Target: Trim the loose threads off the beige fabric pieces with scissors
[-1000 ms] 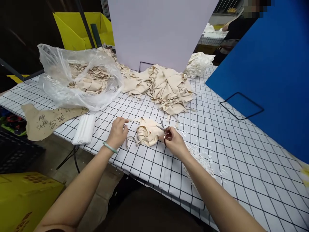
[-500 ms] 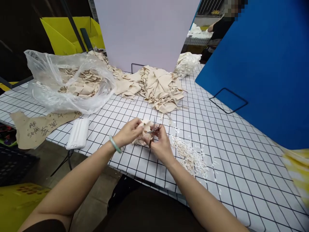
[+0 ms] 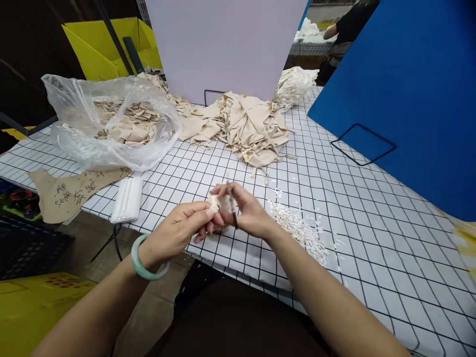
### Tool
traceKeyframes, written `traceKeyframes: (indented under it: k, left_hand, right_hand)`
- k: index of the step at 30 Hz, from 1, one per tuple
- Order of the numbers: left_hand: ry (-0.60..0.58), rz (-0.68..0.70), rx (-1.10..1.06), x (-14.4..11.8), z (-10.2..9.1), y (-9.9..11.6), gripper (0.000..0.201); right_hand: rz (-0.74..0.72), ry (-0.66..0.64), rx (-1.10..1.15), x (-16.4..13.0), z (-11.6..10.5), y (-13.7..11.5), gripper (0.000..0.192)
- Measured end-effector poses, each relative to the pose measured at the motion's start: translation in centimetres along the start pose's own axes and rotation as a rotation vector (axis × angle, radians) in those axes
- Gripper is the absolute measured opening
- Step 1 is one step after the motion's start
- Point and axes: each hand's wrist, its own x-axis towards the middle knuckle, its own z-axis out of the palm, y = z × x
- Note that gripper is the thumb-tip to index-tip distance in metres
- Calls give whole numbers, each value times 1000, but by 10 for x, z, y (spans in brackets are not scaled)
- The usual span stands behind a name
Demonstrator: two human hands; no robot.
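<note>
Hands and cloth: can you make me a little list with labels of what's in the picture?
left hand: pinches a small cloth piece, lifted off the table
right hand: holds scissors against the cloth piece; blurred, blades hard to tell
wrist: green bangle on the left arm
scraps: white bits on the table, right of the hands
cloth pile: beige, farther back
bag: clear plastic, beige pieces inside, left
paper: brown, handwritten, left edge
white case: beside the paper
</note>
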Motion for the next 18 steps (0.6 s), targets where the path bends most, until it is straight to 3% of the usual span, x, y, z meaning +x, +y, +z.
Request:
traceKeyframes:
  k: [3, 8, 12, 14, 15, 18]
  left_hand:
    - [-3, -8, 27, -4, -4, 5, 34]
    - [27, 6, 129, -8, -8, 3, 31]
    - [-49, 4, -5, -7, -3, -5, 32]
    - [-23, -3, -142, -5, 0, -10, 32]
    - [-13, -9, -206, -4, 1, -11, 32]
    - [-22, -29, -281, -3, 5, -13, 31]
  right_hand:
    - [124, -45, -34, -2, -5, -1, 27]
    - [165, -35, 182, 26, -27, -15, 29]
    - [216, 230, -14, 46, -21, -16, 33]
    - [171, 332, -58, 34, -10, -11, 31]
    - [137, 324, -26, 23, -4, -8, 30]
    - [62, 167, 160, -14, 11, 0, 33]
